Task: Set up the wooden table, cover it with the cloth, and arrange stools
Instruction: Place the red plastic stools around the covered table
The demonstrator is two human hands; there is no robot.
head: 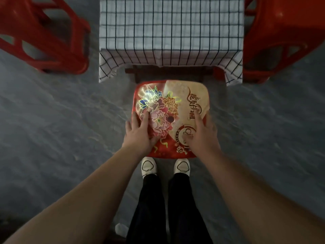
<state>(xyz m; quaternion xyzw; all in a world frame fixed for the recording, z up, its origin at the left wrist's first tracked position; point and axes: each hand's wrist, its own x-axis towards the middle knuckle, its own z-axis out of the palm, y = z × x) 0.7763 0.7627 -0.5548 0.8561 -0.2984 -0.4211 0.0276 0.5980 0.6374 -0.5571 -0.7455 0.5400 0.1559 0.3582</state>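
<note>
Premises: an informal sitting or eating area, of a domestic or small-eatery kind; which of the two cannot be told.

Floor [52,120]: bare grey concrete, mottled and unfinished.

Furniture: one small, low worktop [168,69] with a dark wooden frame showing at the near edge. It is covered by a white cloth [170,29] checked with dark lines, its corners hanging loose.

Seating: moulded red plastic throughout. The left stool [44,36] and right stool [274,41] flank the worktop. The third stool [184,95] stands at the near side, its seat printed with flowers and Chinese characters.

Lighting: dim.
</note>
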